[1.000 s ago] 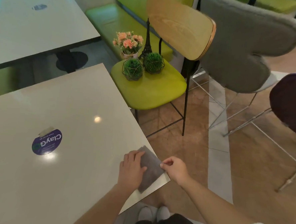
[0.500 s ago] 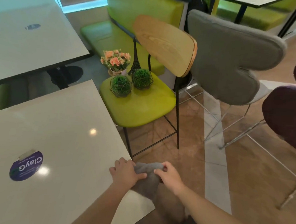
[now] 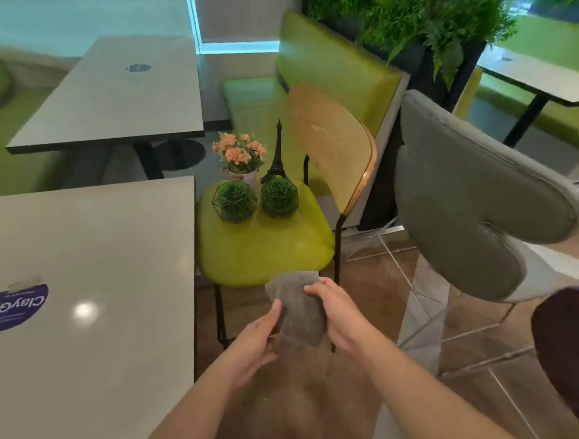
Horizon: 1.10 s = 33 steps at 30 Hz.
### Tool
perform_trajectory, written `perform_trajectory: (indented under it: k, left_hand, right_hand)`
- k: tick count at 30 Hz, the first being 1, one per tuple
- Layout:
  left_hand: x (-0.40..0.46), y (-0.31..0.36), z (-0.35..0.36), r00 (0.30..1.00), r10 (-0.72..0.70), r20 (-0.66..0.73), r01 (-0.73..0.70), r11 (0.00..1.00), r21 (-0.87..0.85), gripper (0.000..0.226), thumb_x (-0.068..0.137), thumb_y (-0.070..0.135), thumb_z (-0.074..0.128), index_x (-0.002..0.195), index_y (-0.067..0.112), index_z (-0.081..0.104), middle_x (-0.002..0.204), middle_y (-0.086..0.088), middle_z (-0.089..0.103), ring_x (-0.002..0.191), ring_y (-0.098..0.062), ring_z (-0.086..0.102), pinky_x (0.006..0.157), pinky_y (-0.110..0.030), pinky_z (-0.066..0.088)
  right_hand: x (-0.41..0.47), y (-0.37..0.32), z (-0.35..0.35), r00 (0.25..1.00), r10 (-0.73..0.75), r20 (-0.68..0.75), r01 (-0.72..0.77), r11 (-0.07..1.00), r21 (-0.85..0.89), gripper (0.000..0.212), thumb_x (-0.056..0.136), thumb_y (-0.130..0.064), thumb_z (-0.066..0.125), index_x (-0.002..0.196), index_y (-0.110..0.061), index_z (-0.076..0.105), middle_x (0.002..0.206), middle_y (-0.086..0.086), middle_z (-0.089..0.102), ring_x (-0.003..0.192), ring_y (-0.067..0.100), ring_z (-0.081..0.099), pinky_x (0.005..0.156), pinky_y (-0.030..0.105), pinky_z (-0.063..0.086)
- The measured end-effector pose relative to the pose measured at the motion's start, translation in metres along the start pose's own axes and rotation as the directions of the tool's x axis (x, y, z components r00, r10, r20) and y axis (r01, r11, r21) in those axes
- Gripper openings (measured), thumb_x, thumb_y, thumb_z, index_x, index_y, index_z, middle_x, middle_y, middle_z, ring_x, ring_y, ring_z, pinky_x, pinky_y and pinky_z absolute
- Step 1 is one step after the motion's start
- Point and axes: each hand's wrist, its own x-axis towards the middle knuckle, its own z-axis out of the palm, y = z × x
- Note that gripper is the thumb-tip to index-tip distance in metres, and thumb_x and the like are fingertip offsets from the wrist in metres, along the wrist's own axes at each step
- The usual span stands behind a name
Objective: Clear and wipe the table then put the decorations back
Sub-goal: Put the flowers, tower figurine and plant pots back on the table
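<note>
A folded grey cloth [image 3: 298, 311] is held in the air off the table's right edge, over the floor. My left hand [image 3: 257, 336] grips its lower left side and my right hand [image 3: 335, 312] grips its right side. The white table [image 3: 87, 241] lies to the left with a purple round sticker [image 3: 13, 307] on it. On the green chair seat [image 3: 272, 249] stand the decorations: a pot of pink flowers [image 3: 239, 155], a black tower model [image 3: 277, 157] and two green balls in wire frames [image 3: 235, 200] [image 3: 279, 196].
A grey padded chair [image 3: 468, 203] and a dark purple seat [image 3: 568, 345] stand to the right. Another white table [image 3: 119, 97] is behind, with green benches [image 3: 324, 72] and a planter of ferns [image 3: 412, 20] beyond. Brown floor lies below my hands.
Both hands lifted the cloth off the table corner and carried it rightward over the floor. The view tilted up, showing more of the room.
</note>
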Motion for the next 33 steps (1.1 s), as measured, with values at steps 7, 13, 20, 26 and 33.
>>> perform_trajectory:
  k: [7, 13, 20, 26, 33]
  left_hand:
    - [0.012, 0.025, 0.015, 0.988, 0.124, -0.095, -0.143, 0.966, -0.217, 0.039, 0.093, 0.028, 0.061, 0.127, 0.010, 0.059, 0.117, -0.011, 0.070, 0.109, -0.028, 0.067, 0.098, -0.048, 0.050]
    - [0.042, 0.042, -0.006, 0.944, 0.193, -0.267, -0.208, 0.978, -0.028, 0.036, 0.095, 0.020, 0.062, 0.129, 0.009, 0.053, 0.118, -0.011, 0.068, 0.102, -0.025, 0.069, 0.086, -0.043, 0.057]
    - [0.113, 0.076, -0.026, 0.919, 0.231, -0.319, -0.172, 0.964, 0.201, 0.043, 0.095, 0.017, 0.062, 0.133, 0.014, 0.043, 0.119, -0.008, 0.062, 0.104, -0.026, 0.065, 0.089, -0.044, 0.055]
    - [0.173, 0.104, -0.055, 0.916, 0.219, -0.336, -0.066, 0.909, 0.411, 0.044, 0.093, 0.017, 0.064, 0.129, 0.025, 0.040, 0.120, -0.006, 0.061, 0.102, -0.023, 0.063, 0.088, -0.045, 0.055]
    - [0.222, 0.117, -0.074, 0.921, 0.248, -0.300, -0.009, 0.784, 0.621, 0.046, 0.094, 0.015, 0.061, 0.134, 0.018, 0.037, 0.127, -0.007, 0.060, 0.113, -0.023, 0.061, 0.091, -0.038, 0.054]
  right_hand:
    - [0.033, -0.015, -0.028, 0.998, -0.007, -0.065, 0.001, 0.995, -0.098, 0.022, 0.098, -0.015, 0.054, 0.119, -0.013, 0.059, 0.112, 0.010, 0.068, 0.101, 0.024, 0.067, 0.090, 0.045, 0.055]
    - [0.065, -0.004, -0.027, 0.994, 0.105, -0.006, -0.105, 0.988, -0.113, 0.032, 0.096, -0.013, 0.056, 0.128, -0.014, 0.053, 0.119, 0.008, 0.066, 0.106, 0.024, 0.066, 0.067, 0.036, 0.057]
    - [0.121, -0.009, -0.014, 0.989, 0.053, -0.136, -0.098, 0.934, -0.343, 0.051, 0.087, 0.000, 0.064, 0.125, -0.021, 0.036, 0.112, 0.009, 0.059, 0.100, 0.022, 0.061, 0.081, 0.038, 0.056]
    - [0.189, -0.028, -0.001, 0.980, -0.154, -0.129, 0.031, 0.749, -0.662, 0.026, 0.088, -0.005, 0.066, 0.106, -0.022, 0.058, 0.116, -0.001, 0.054, 0.115, 0.020, 0.055, 0.094, 0.030, 0.047]
    - [0.240, -0.033, 0.011, 0.985, -0.167, -0.033, 0.062, 0.531, -0.845, 0.042, 0.094, -0.005, 0.056, 0.130, -0.026, 0.052, 0.139, -0.004, 0.037, 0.126, 0.018, 0.046, 0.096, 0.027, 0.044]
